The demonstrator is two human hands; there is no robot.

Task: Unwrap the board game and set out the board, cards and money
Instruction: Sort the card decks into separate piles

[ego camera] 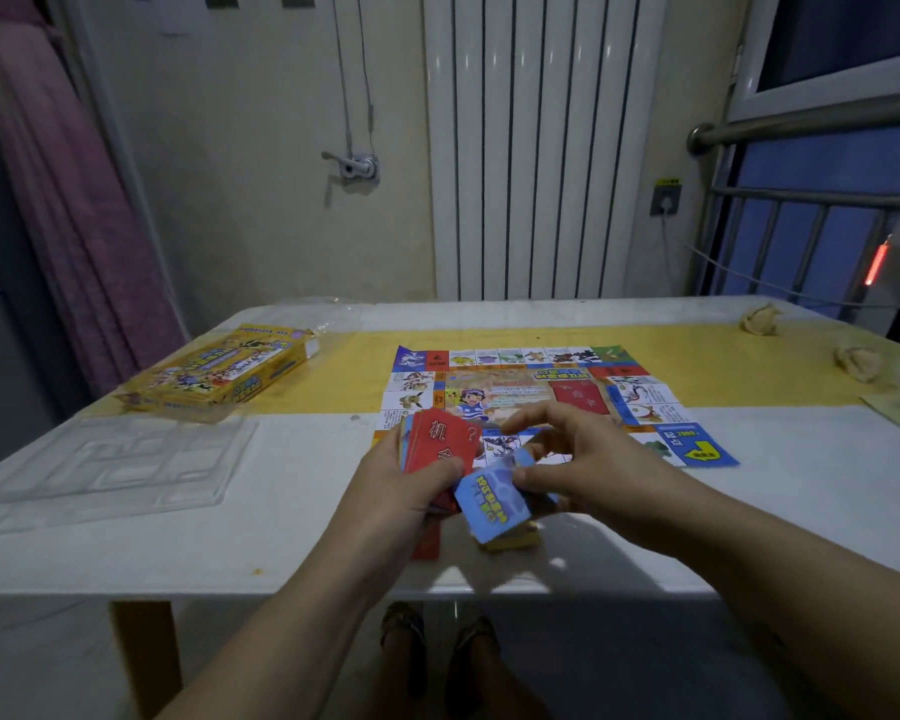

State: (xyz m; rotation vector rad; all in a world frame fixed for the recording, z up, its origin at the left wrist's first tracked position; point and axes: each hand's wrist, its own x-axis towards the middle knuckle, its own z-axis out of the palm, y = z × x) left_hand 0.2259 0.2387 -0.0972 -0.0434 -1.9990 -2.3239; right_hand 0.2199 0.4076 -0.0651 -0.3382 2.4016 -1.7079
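The left hand [411,485] grips a thick stack of red paper cards [440,444], its thumb clamped across the lower face so that part of the print is covered. What shows reads "机会" with a white "?". Touching that stack on its right, the right hand [593,470] pinches a bundle of blue printed cards [492,504] by its far edge between thumb and curled fingers. The yellow lettering on the blue back is too blurred to read.

Directly beneath the blue bundle a low yellow pile [513,540] lies on the white table with a yellow band [281,537], mostly hidden, so I cannot tell what it is. Under the left wrist a loose red card [427,544] pokes out, half covered.

Just beyond both grips the unfolded colourful paper game board [541,387] lies flat, its near edge hidden by hands and cards. Its small square texts are illegible.

Well off to the left of the left hand sit a flat yellow cardboard game box [219,371], its title unreadable, and nearer a clear moulded plastic tray [110,470].
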